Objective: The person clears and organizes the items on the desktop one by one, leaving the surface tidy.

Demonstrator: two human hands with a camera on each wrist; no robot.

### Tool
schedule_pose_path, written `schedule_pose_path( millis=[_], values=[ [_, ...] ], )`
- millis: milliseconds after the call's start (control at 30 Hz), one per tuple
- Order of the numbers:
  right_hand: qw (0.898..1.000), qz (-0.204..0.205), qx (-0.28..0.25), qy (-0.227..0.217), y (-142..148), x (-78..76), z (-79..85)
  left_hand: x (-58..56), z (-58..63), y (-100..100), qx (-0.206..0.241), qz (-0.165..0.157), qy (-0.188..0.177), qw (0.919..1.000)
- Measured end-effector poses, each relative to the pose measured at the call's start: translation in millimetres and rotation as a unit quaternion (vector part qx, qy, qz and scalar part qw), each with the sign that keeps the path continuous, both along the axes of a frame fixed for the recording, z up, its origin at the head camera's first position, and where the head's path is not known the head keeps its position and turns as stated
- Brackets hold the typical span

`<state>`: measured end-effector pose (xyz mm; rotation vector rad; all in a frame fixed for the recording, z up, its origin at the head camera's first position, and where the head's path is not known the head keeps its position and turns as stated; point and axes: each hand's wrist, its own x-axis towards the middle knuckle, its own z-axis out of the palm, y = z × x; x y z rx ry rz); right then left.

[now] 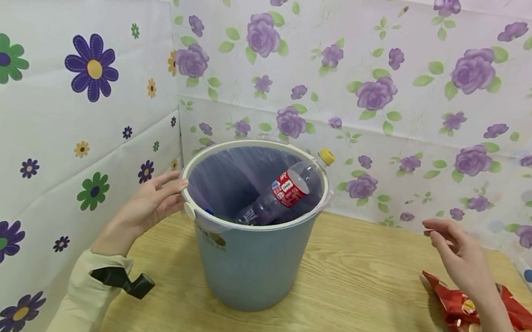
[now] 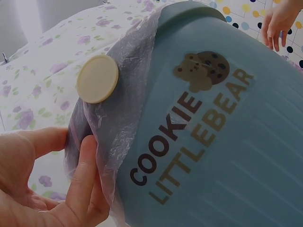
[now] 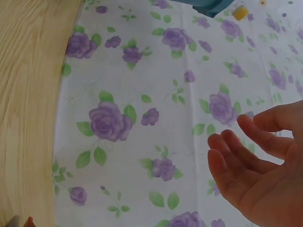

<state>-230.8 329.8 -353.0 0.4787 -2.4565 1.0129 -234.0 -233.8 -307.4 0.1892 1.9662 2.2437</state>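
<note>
Head view shows a blue bin (image 1: 250, 268) standing on the wooden worktop (image 1: 351, 319), lined with a thin plastic bag (image 1: 238, 176). A plastic bottle (image 1: 288, 190) with a red label and yellow cap leans inside it, cap resting at the far rim. The left hand (image 1: 152, 203) sits at the bin's left rim, just beside a round cream knob (image 2: 97, 78); its grip is closed on the bag's overhanging edge, thumb (image 2: 83, 177) and fingers pinching the film against the bin wall. The right hand (image 1: 458, 251) hovers well apart to the right, above a red snack wrapper (image 1: 515, 310) lying on the worktop; its fingers are relaxed and slightly bent, holding nothing and touching nothing.
</note>
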Motion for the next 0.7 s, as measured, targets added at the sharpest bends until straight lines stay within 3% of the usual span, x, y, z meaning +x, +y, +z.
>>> schedule_pose_path(
  millis=[233, 533, 700],
  values=[
    [0.997, -0.005, 0.07, -0.033, 5.9, 0.0, -0.7, 0.4, 2.1, 0.2, -0.002, -0.004, 0.009, 0.9999],
    [0.983, 0.024, 0.171, -0.061, 20.9, -5.8, -7.7, -0.1, 5.4, 0.2, -0.005, -0.006, 0.012, 0.9999],
    [0.973, 0.014, 0.197, -0.121, 27.4, -6.3, -11.9, -1.6, 5.1, 0.1, -0.007, -0.003, 0.01, 0.9999]
  ],
)
